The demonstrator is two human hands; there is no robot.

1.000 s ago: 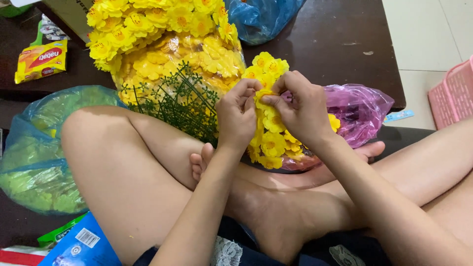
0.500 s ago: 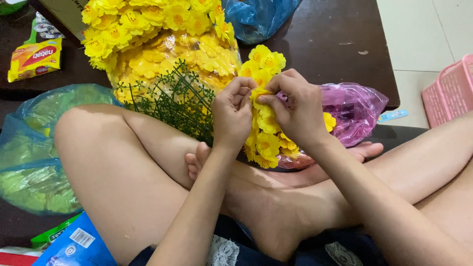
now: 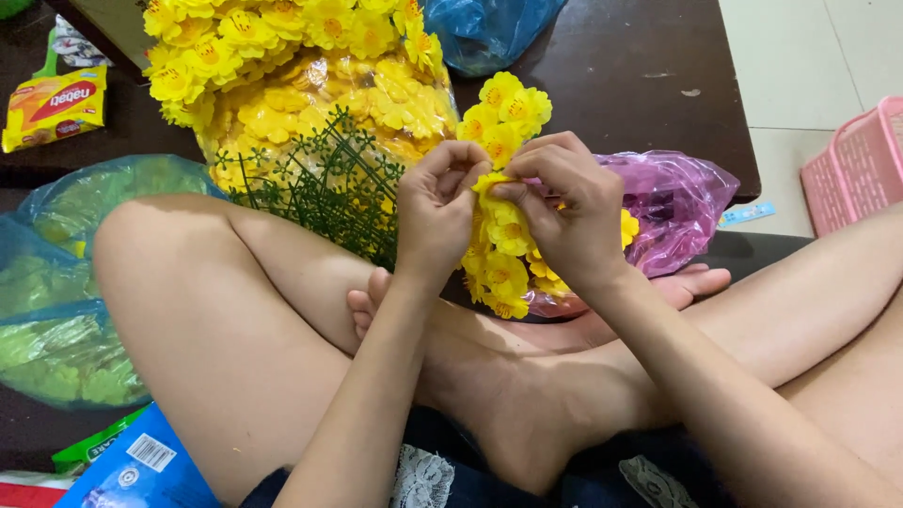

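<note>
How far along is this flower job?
Done: a big heap of finished yellow blooms fills the sack. In hand: left hand and right hand pinch one flower on a yellow sprig. Left: bare green stems and a bag of green leaves.

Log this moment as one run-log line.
left hand: pinching yellow artificial flower sprig | right hand: pinching same sprig | behind: purple plastic bag | left: green plastic stems

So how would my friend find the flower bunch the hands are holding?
Start at the dark table, then look down to its near edge above the crossed legs. There the left hand and right hand pinch a yellow flower bunch. Unlike the big yellow pile beside it, it is slim and lies against a purple bag.
</note>
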